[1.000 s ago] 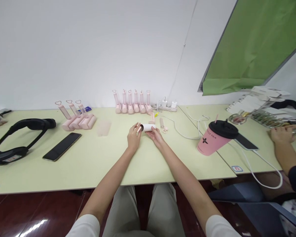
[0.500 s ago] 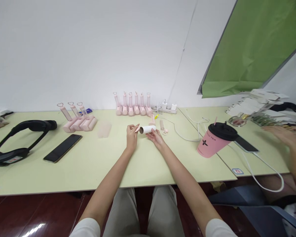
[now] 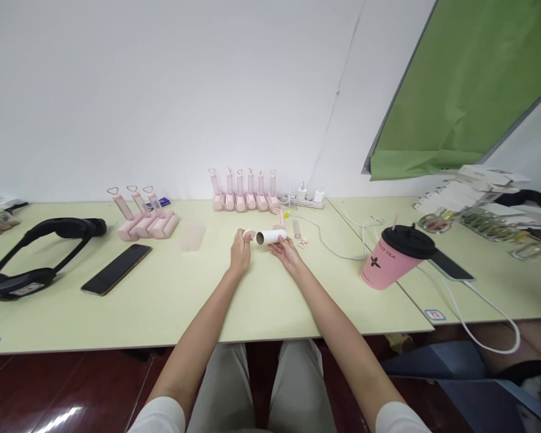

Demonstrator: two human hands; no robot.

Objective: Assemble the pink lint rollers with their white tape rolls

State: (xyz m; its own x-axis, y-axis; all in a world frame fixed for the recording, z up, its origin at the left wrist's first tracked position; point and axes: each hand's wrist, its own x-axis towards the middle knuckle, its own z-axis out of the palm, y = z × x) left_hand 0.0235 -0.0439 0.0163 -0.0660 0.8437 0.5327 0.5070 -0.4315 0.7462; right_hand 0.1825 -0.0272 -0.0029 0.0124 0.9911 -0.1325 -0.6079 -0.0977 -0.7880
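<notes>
My right hand [image 3: 285,251] grips a white hollow roll [image 3: 271,236], held sideways with its brown-edged open end towards the left. In my left hand [image 3: 240,249] is a small round pink cap [image 3: 249,234], pinched at the roll's open end and apart from it. Just beyond my right hand lie a short pale pink tube [image 3: 296,228] and a pink heart-shaped loop [image 3: 302,242]. Behind the roll stands a small pink part [image 3: 278,219]. A pair of translucent pink sheets or covers [image 3: 192,236] lies left of my hands.
Pink rollers with heart-topped handles stand in a back row [image 3: 240,201] and a left group [image 3: 148,225]. Left are a phone [image 3: 116,269] and a black headset [image 3: 42,282]. Right are a pink cup [image 3: 383,264], white cables [image 3: 342,255] and a power strip [image 3: 311,203].
My left hand has turned the pink cap so its round face shows. The roll stays in my right hand, nearly still. Another person's hand at far right has gone from view.
</notes>
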